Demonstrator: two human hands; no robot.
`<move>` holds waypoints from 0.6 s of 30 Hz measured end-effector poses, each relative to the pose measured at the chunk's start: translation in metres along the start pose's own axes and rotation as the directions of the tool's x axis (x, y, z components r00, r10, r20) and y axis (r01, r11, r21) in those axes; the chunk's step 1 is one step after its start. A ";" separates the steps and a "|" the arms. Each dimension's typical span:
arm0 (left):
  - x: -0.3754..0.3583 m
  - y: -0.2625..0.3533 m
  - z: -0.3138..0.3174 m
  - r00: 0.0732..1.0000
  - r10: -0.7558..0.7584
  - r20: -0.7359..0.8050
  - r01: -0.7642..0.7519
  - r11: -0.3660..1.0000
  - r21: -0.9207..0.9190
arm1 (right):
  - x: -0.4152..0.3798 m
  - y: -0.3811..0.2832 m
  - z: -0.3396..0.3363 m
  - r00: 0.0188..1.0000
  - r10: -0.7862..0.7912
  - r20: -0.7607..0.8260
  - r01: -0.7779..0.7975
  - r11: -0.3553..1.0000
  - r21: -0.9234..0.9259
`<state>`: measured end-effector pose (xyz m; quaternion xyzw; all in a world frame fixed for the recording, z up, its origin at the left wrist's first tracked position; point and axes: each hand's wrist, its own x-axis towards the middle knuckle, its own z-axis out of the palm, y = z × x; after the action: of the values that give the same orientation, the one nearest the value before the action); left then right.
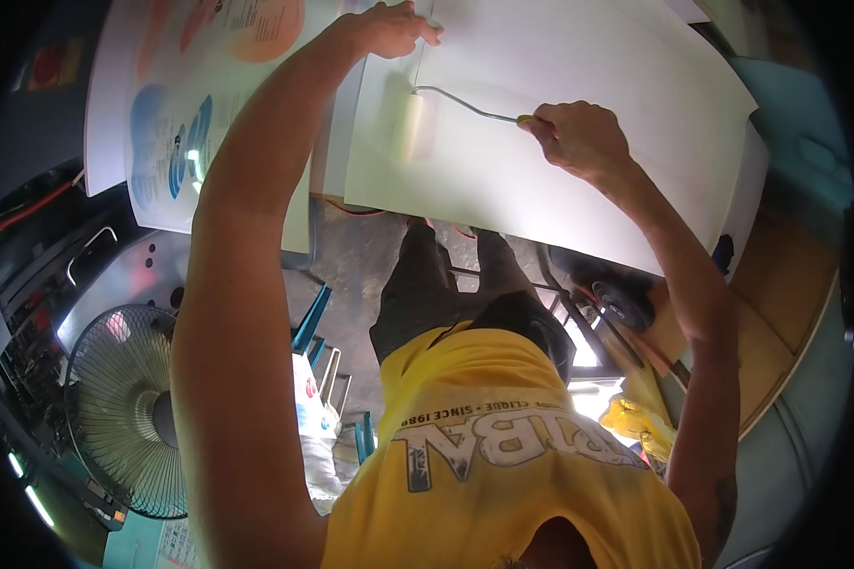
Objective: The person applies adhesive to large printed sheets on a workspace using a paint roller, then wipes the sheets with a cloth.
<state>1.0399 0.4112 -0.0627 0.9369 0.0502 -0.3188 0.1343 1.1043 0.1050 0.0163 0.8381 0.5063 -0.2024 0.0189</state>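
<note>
My right hand [582,139] is closed round the handle of a small paint roller [470,106], with its bent metal rod reaching left. The pale roller sleeve touches a large white sheet [541,190] near its left side. Farther up, my left hand [396,31] rests at the sheet's left edge with its fingers stretched to the right and nothing in them. Left of that edge lies a printed board [247,81] with orange and blue shapes.
A round fan [128,408] stands at the lower left beside dark machinery. Under the table's front edge are a dark wheel [623,305] and a metal frame. A brown panel [778,313] leans at the right, near a yellow bag [638,424].
</note>
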 end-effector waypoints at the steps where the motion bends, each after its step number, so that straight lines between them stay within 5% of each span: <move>1: -0.001 0.002 -0.002 0.998 -0.066 0.017 0.066 0.998 -0.001 | 0.002 -0.001 -0.002 1.000 0.003 -0.006 -0.003 1.000 0.003; 4: 0.004 -0.016 0.004 0.981 0.185 -0.052 -0.183 0.982 0.044 | 0.009 0.001 -0.009 0.999 0.030 -0.029 -0.029 0.999 0.016; 8: -0.007 -0.005 -0.006 0.999 0.052 -0.012 -0.052 0.999 0.003 | 0.016 0.018 -0.029 0.997 0.071 -0.017 -0.071 0.997 0.003; 13: 0.019 -0.030 0.011 0.962 0.271 -0.036 -0.264 0.955 0.139 | 0.033 0.031 -0.019 0.998 0.049 0.044 -0.048 0.998 -0.027; 16: 0.010 -0.014 -0.004 0.978 0.206 0.019 -0.206 0.974 0.098 | 0.027 0.050 -0.011 0.998 0.023 0.051 -0.023 1.000 -0.008; 18: 0.022 -0.033 0.011 0.957 0.278 -0.085 -0.271 0.959 0.088 | 0.007 0.077 -0.018 0.994 0.043 0.103 -0.044 0.999 0.000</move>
<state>1.0450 0.4401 -0.0924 0.9534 -0.0860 -0.2532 0.1395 1.1784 0.0776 0.0167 0.8375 0.4859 -0.2454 0.0482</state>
